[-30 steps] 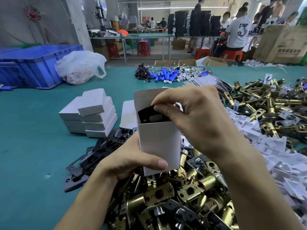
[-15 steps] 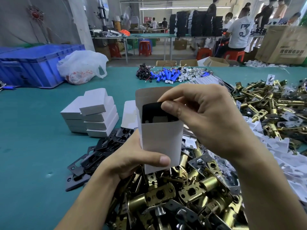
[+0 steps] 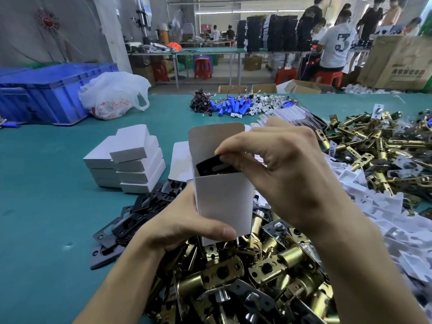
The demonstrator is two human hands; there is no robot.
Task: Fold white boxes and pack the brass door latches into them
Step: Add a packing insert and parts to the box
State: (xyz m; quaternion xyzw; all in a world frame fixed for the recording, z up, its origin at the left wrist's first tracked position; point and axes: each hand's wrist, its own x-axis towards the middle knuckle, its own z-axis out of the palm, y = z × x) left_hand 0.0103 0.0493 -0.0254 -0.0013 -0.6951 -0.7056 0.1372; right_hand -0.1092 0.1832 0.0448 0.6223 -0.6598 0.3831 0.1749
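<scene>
- White box [image 3: 224, 202] is held up in the air, in the middle, just over the near heap of brass door latches [image 3: 257, 274].
- It stands upright. Its top is open and the lid flap sticks up at the back.
- Left hand [image 3: 184, 225] holds the box low down. The fingers are curled round it, and the thumb lies across the front near the bottom.
- Right hand [image 3: 282, 176] is at the open top. Its fingers [image 3: 236, 146] and thumb pinch a black plate [image 3: 214, 166].
- That plate is partly inside the box, and its top edge shows above the front wall.
- I cannot see if a latch is inside the box.
- Closed white boxes [image 3: 133, 164] sit in a stack on the green desk [image 3: 46, 206], to the left of the held box.
- More black plates [image 3: 131, 218] lie in a loose heap on the desk, between the stack and the left hand.
- Another big heap of latches [image 3: 374, 146] lies on the right.
- Flat white card pieces [image 3: 378, 206] lie between the two latch heaps.
- Far back on the desk are small blue tubes [image 3: 233, 106], a white plastic bag [image 3: 114, 94] and a blue crate [image 3: 46, 92].
</scene>
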